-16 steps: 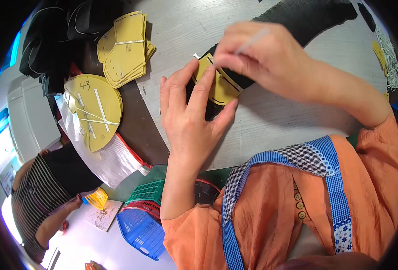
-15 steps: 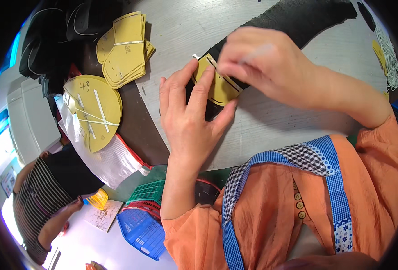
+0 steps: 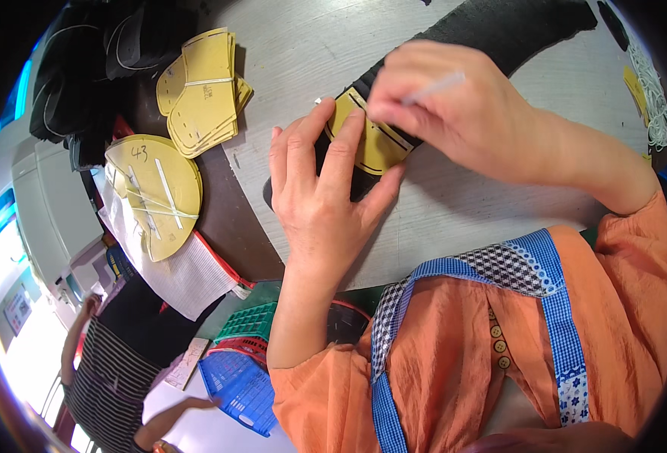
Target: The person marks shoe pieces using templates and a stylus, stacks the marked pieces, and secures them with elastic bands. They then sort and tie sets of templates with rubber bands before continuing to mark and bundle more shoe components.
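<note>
A yellow card template (image 3: pixel 380 151) with dark slots lies on a strip of black leather-like material (image 3: pixel 518 34) at the table's middle. My left hand (image 3: pixel 320 196) is spread over the template's left side, its fingertips and thumb pressing it down. In my right hand (image 3: pixel 462 106) is a slim pale pen (image 3: pixel 435 88), pinched between thumb and fingers. The pen's tip is hidden under that hand, at the template's slotted part. One end of the black material pokes out beneath my left hand.
On the left lie stacked yellow templates (image 3: pixel 205 98) tied with string, and round yellow templates (image 3: pixel 163 189). Black bundles (image 3: pixel 69 83) sit at the far left. White cord (image 3: pixel 654 106) hangs at the right edge. Below are a green basket (image 3: pixel 246 323), a blue basket (image 3: pixel 239 385) and another person (image 3: pixel 114 370).
The template and my left hand have shifted very slightly right. My right hand stays at the template with the pen. The other person has moved toward the baskets.
</note>
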`<action>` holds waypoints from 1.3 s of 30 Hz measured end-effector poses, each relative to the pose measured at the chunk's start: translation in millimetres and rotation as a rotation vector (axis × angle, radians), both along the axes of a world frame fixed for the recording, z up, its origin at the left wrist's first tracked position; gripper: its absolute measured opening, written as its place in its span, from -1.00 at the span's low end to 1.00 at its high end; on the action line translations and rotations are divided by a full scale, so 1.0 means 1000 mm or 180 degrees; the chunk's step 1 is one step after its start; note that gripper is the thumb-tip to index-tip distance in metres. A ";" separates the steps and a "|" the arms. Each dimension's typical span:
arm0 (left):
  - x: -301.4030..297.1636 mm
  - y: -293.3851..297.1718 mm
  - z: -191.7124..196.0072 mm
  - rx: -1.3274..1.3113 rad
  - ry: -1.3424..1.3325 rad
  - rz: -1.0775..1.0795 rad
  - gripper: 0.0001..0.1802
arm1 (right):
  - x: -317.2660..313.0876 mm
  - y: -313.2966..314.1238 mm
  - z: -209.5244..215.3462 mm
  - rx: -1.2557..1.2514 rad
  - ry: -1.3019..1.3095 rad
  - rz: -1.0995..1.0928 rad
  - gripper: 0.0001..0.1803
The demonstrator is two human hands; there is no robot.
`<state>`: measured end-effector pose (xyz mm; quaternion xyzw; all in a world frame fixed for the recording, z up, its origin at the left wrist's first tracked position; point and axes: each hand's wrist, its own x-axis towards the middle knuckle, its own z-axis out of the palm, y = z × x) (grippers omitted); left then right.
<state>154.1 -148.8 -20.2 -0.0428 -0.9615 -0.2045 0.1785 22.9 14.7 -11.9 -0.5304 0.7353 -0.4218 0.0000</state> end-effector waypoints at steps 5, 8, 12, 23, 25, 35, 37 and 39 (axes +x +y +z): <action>0.001 -0.001 0.015 0.0200 -0.0361 0.0120 -0.37 | 0.006 0.034 0.014 0.0214 -0.0969 0.0212 -0.82; 0.001 -0.001 0.013 0.0226 -0.0200 0.0113 -0.37 | -0.007 0.031 0.022 0.0003 -0.1075 -0.0130 -0.80; -0.004 0.003 0.009 0.0082 -0.0115 0.0002 -0.37 | -0.015 0.012 0.019 -0.0074 -0.0739 -0.0040 -0.83; -0.006 0.008 0.017 0.0174 -0.0278 0.0039 -0.38 | -0.013 0.037 0.028 0.0186 -0.1089 -0.0047 -0.80; -0.009 0.009 0.015 0.0070 -0.0256 -0.0012 -0.37 | -0.019 0.027 0.028 0.0057 -0.1049 -0.0202 -0.81; -0.013 0.011 0.016 0.0098 -0.0270 0.0029 -0.38 | -0.008 0.043 0.017 0.0140 -0.0859 0.0092 -0.83; -0.012 0.011 0.015 0.0151 -0.0279 0.0058 -0.38 | -0.016 0.042 0.022 0.0059 -0.1178 -0.0173 -0.79; -0.017 0.012 0.013 -0.0010 -0.0200 -0.0056 -0.38 | -0.028 0.032 0.026 -0.0086 -0.0903 -0.0122 -0.78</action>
